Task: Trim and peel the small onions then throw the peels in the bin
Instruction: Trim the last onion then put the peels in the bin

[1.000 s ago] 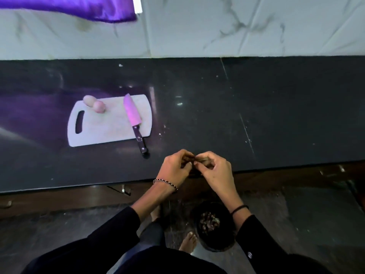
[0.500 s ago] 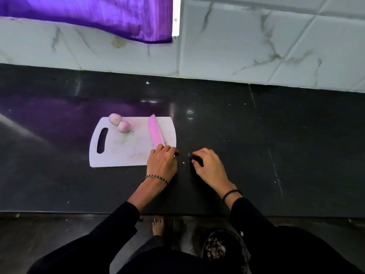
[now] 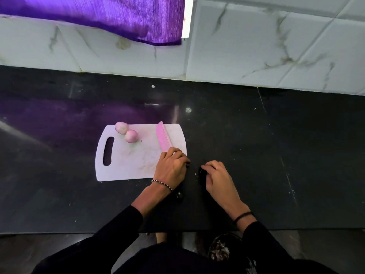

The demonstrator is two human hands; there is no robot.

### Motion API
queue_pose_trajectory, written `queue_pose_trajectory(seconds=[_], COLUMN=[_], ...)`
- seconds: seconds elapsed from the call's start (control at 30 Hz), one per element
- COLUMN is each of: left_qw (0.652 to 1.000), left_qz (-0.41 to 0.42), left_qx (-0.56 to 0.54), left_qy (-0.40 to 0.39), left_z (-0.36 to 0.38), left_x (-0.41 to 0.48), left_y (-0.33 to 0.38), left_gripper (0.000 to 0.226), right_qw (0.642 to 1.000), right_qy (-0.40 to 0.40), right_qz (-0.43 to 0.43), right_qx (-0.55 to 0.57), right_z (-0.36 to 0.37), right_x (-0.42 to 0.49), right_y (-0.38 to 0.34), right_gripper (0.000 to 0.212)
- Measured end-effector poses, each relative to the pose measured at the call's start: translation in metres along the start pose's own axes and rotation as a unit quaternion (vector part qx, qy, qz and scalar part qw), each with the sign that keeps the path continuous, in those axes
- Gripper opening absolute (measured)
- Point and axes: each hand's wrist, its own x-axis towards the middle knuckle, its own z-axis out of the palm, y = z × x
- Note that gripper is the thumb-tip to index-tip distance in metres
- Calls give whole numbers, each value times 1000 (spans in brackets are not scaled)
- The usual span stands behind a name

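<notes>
Both hands have come up from over the bin (image 3: 229, 236) to the table (image 3: 256, 155). The left hand (image 3: 170, 167) lies curled over the knife (image 3: 163, 139) where its pink blade meets the handle, at the cutting board's (image 3: 128, 167) near right corner. The right hand (image 3: 217, 178) rests just beside it, fingers bent down onto the table; I cannot tell whether it pinches anything. Two peeled onions (image 3: 131, 136) sit touching at the board's far left corner.

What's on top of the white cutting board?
On the cutting board, two peeled small onions sit touching at the far left corner, and a pink knife lies along the right side. The left hand holds the knife, hiding the near right corner beneath.
</notes>
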Motion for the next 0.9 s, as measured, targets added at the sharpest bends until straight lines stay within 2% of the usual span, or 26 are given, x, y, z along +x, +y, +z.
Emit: queue_pose_trajectory(seconds=[0.07,0.2,0.3,0.4,0.5,0.63,0.7,0.9], left_qw=[1000,992,983,981,980,971,970,983], left_qz=[7,99,133,145,152,158,155,111], left_qx=[1,27,60,76,89,73,62,48], left_qy=[-7,-67,-112,-103,-97,-163,-178,-138], left_z=[-1,-2,0,1,0,2,2,-5], left_x=[3,3,-4,-10,-13,-20,-22,-19], left_y=[-3,-5,-4,-2,-1,1,1,2], left_gripper=[20,17,30,40,45,55,58,56], right_qw=[999,996,998,998,997,995,995,997], right_qy=[7,18,32,56,66,53,56,71], right_qz=[16,15,0,4,38,26,0,-1], right_qx=[-28,-85,-48,8,-9,-80,-78,-42], right_z=[1,11,18,18,15,20,25,21], right_x=[1,-7,-18,-22,-22,-29,-35,-29], right_y=[1,-5,-6,-4,3,4,0,2], right_gripper=[45,51,46,44,46,53,54,49])
